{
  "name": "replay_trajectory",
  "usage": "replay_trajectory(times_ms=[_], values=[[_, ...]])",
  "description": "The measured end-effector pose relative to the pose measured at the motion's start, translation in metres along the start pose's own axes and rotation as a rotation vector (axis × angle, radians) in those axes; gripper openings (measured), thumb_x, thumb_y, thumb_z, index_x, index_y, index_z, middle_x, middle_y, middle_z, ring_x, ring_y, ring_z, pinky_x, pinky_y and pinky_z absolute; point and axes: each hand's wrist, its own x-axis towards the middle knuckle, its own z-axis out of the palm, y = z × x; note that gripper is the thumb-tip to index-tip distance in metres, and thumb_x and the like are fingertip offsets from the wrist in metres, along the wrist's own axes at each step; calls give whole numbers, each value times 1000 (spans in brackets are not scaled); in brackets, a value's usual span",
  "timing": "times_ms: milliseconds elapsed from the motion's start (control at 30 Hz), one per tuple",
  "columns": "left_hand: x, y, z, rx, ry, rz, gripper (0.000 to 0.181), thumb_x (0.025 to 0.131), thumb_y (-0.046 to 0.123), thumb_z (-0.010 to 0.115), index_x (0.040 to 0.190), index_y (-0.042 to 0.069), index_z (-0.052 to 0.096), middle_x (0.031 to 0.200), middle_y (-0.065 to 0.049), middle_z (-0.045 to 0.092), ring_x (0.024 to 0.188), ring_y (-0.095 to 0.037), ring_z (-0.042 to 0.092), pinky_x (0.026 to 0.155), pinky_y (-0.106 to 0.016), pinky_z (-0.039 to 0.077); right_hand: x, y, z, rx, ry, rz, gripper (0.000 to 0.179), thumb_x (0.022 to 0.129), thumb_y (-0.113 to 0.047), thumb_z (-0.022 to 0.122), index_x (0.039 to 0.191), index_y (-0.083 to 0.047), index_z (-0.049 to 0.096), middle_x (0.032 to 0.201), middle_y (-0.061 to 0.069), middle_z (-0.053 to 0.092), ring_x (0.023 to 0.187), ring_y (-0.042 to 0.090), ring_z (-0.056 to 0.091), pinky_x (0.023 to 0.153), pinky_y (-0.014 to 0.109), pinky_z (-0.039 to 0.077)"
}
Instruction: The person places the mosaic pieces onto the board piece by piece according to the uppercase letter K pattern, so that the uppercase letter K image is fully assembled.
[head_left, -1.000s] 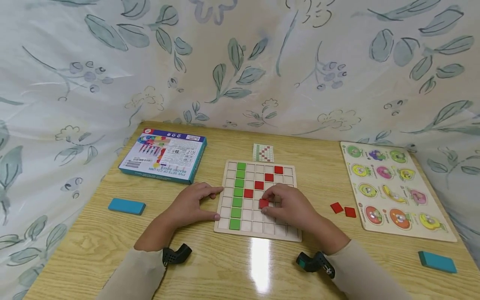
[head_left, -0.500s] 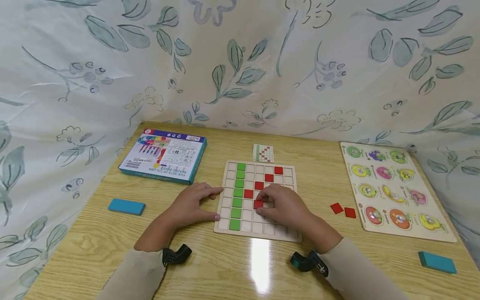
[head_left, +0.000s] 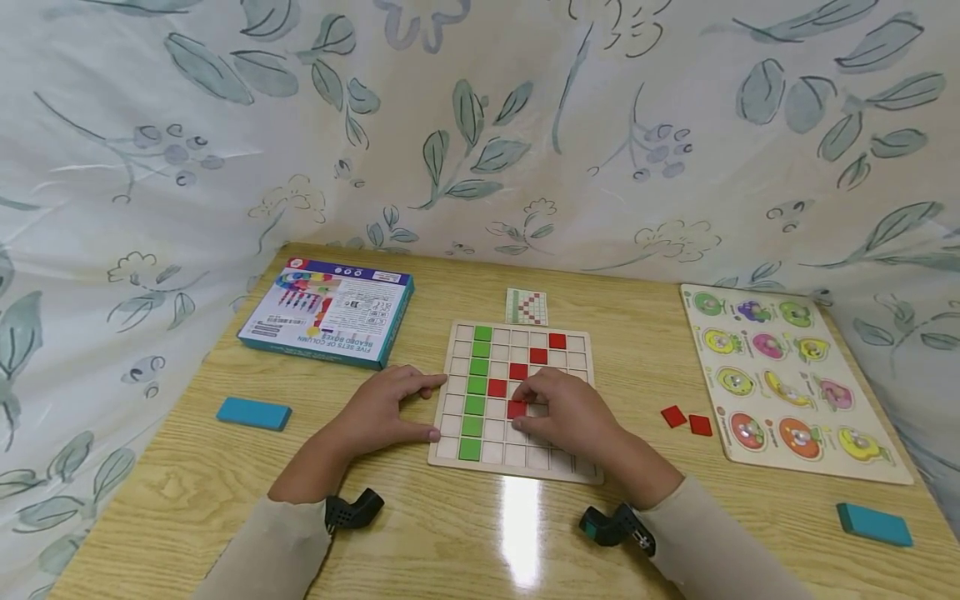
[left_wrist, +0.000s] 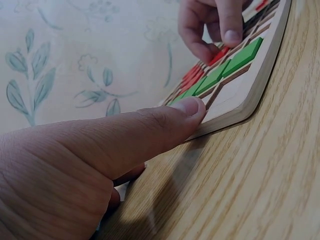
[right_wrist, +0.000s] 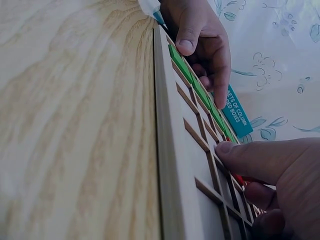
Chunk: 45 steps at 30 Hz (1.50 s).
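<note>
A wooden grid board lies on the table with a column of green tiles and a diagonal of red tiles in its cells. My right hand is over the board's middle. Its thumb and index finger pinch a red square tile at a cell one row below the diagonal's lowest tile. My left hand rests at the board's left edge, thumb and index finger extended and apart. In the left wrist view, the left thumb lies against the board's edge.
Behind the board lies a small pattern card. Two loose red tiles are on the right, beside a fruit puzzle board. A boxed set sits back left. Blue blocks lie at either side; patterned cloth hangs behind.
My right hand has shifted slightly left, bringing the red tile one cell over toward the green column; it stays there over the last half second. The left hand has not moved.
</note>
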Motion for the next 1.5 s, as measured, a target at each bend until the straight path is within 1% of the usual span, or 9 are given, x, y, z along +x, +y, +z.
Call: replay_trajectory(times_ms=[267,367,633,700,867,1000,1233,1400,1500], values=[[0,0,1,-1,0,-2,78,82,46,94,150,21,65,105,13,57,99,-13,50,90,-40,43,-5,5,0,26,30,-6,29,85,-26,92,109,-19,79,105,-8,68,93,13,60,87,40,53],[-1,0,1,-1,-1,-4,78,82,46,93,150,22,65,105,13,58,99,-13,51,90,-41,43,-8,8,-2,65,31,11,31,85,-27,93,111,-20,79,105,-9,68,94,13,61,87,40,53],[-1,0,1,-1,6,-3,78,81,44,94,150,22,65,105,12,58,98,-13,51,89,-40,44,-18,17,-7,140,33,69,32,85,-25,92,114,-23,78,112,-9,69,104,15,63,94,44,52],[-1,0,1,1,8,-2,78,81,44,94,150,22,65,105,13,58,97,-13,51,88,-39,44,-21,19,-8,142,35,72,32,86,-25,92,114,-23,78,112,-9,69,102,15,62,92,43,51],[-1,0,2,0,0,-14,79,81,43,95,151,23,65,106,13,58,98,-13,51,89,-39,44,-29,25,-14,143,41,95,33,85,-24,93,115,-24,78,109,-10,69,91,17,58,81,38,49],[0,0,2,5,-4,-19,79,81,45,94,151,23,65,106,13,58,98,-13,51,89,-39,44,-34,30,-19,133,51,99,33,86,-25,93,116,-25,78,111,-10,69,89,17,57,78,35,49],[0,-1,2,7,1,-8,79,82,46,93,151,23,65,106,13,58,98,-13,51,89,-40,44,-46,44,-25,124,76,94,34,87,-25,92,118,-24,78,92,-7,61,73,15,51,65,30,42],[-1,0,1,2,5,-19,79,81,45,94,151,23,65,106,14,58,98,-12,52,90,-40,45,-55,56,-32,99,88,97,35,87,-26,92,119,-24,78,105,-9,66,77,16,52,67,29,44],[-1,0,2,3,7,-11,79,81,45,94,151,22,65,106,13,59,98,-12,52,91,-41,45,-61,64,-36,87,92,110,35,87,-27,92,119,-25,78,107,-9,67,78,16,52,67,29,43]])
